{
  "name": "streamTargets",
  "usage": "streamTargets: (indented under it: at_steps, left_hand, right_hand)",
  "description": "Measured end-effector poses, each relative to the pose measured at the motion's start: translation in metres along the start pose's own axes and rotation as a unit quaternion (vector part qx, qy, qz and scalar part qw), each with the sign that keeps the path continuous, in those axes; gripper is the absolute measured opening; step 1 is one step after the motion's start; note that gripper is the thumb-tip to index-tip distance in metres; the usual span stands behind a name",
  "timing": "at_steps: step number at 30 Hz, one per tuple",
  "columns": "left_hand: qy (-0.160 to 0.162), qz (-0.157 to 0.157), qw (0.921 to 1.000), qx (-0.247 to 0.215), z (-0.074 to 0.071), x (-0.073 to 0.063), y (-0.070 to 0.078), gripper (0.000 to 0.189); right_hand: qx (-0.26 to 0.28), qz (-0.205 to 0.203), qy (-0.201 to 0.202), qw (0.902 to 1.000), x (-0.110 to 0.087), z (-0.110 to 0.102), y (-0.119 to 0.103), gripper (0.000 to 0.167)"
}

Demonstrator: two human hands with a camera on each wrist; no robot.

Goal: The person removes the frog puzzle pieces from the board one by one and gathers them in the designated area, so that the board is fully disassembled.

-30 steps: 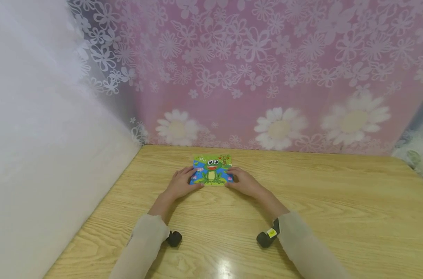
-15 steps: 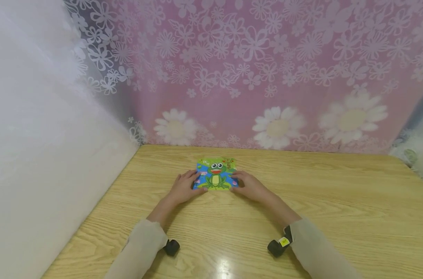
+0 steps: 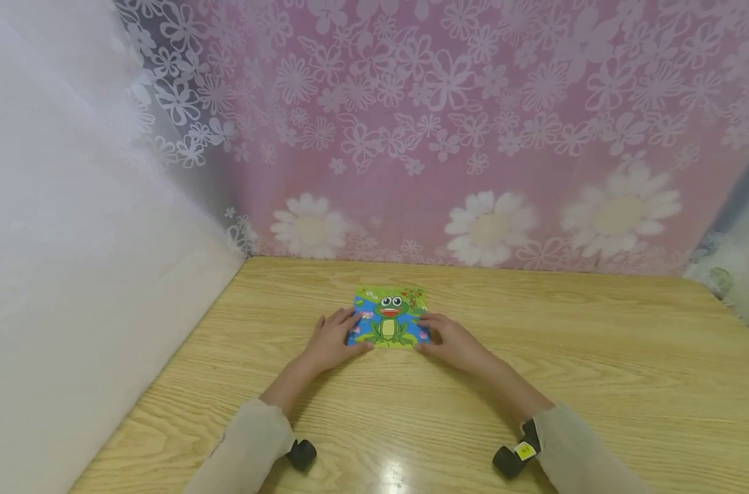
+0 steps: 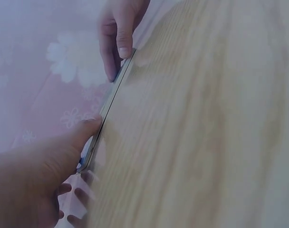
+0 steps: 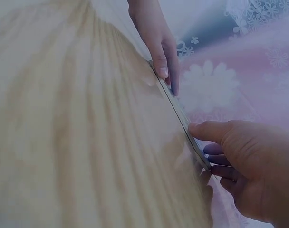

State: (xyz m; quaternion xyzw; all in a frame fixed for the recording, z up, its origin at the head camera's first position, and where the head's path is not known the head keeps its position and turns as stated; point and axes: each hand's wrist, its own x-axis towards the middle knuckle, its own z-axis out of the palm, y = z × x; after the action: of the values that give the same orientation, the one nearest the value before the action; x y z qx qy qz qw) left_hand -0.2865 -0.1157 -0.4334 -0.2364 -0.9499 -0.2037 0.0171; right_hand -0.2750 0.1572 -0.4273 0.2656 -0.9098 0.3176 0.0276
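Note:
A thin rectangular board with a cartoon frog picture lies level at the middle of the table, the frog upright as seen from my side. My left hand grips its left near corner, thumb along the near edge and fingers at the left side. At the opposite near corner, my right hand holds it the same way. Edge-on in the left wrist view, the board shows a dark line along its side, like two layers. Its underside is hidden, so I cannot tell whether it touches the table.
A wood-grain table spreads around the board. Behind it hangs a pink flowered curtain, and a white wall-like sheet borders the left side. Black wrist cameras sit near both sleeves.
Both hands have drawn the frog board toward me and slightly to the right. Their hold on its near corners looks the same throughout.

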Motion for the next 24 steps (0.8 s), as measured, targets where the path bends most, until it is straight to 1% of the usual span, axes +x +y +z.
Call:
streamTargets:
  at_steps: [7, 12, 16, 24]
  left_hand:
    - [-0.001, 0.003, 1.0, -0.002, 0.004, -0.003, 0.007, 0.076]
    - [0.004, 0.007, 1.0, -0.002, 0.007, -0.005, 0.012, 0.076]
    - [0.005, 0.012, 0.9999, -0.003, 0.008, -0.007, 0.015, 0.076]
    - [-0.006, 0.014, 0.9999, 0.0, 0.012, -0.012, 0.02, 0.077]
  right_hand:
    - [0.008, 0.011, -0.005, 0.9999, -0.011, -0.003, -0.004, 0.054]
    - [-0.006, 0.001, -0.002, 1.0, -0.017, -0.005, -0.003, 0.052]
    - [-0.004, 0.0, -0.003, 1.0, -0.022, -0.006, -0.003, 0.052]
    - [-0.005, -0.01, -0.004, 0.9999, -0.036, -0.009, -0.002, 0.053]
